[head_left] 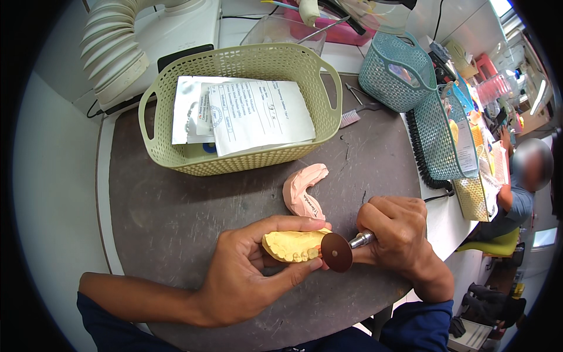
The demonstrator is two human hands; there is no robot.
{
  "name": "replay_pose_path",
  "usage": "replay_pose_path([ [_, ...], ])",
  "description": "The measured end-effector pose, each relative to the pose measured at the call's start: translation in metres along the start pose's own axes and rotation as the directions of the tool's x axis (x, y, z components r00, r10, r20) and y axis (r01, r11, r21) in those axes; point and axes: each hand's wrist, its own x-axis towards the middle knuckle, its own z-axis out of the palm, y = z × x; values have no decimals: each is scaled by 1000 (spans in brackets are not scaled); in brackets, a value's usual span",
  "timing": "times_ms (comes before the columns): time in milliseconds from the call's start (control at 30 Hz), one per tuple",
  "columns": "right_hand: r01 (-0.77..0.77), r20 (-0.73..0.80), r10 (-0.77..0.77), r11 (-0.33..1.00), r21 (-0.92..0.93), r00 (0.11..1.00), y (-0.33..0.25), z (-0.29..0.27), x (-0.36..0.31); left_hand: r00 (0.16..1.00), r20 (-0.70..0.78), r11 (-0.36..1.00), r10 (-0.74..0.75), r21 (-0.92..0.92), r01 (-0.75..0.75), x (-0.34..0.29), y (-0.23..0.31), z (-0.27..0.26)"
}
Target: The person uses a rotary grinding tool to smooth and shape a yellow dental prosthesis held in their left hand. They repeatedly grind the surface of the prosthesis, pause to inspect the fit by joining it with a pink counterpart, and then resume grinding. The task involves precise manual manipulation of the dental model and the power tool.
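Observation:
My left hand (246,264) is closed around a yellow dental cast (290,243), its row of teeth facing me. In my right hand (396,232) is a silver rotary handpiece (362,239), gripped in a fist. A brown cutting disc (336,253) on the handpiece's tip stands at the right end of the cast, hiding that end; whether it touches cannot be seen. Just beyond my hands a pink horseshoe-shaped dental cast (296,190) with handwriting on it lies on the dark table (193,217).
A green basket (246,164) with papers and a silver pouch stands behind the casts. A brush (352,117) lies beside it. Blue-green baskets (399,73) and a coiled black cord (419,146) line the right. A white ribbed hose (111,53) is far left. A person (516,199) sits at right.

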Motion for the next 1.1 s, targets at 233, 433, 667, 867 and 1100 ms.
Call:
replay_pose_path([
  [233,-3,3,3,1000,7,1000,0,-1,1,1000,-2,1000,-11,9,11,0,2,1],
  [433,-11,9,11,1000,9,1000,-1,-2,1,1000,-8,1000,-6,-2,6,-1,0,1],
  [667,-41,-8,41,999,5,999,-1,-1,1,999,-12,999,-30,-24,29,-1,1,1],
  [867,-62,-18,62,998,0,998,-2,-1,1,1000,-7,999,-16,-36,16,-1,-1,0],
  [1100,-55,-17,55,998,11,998,-2,0,0,1000,6,1000,-11,-29,11,0,1,0],
])
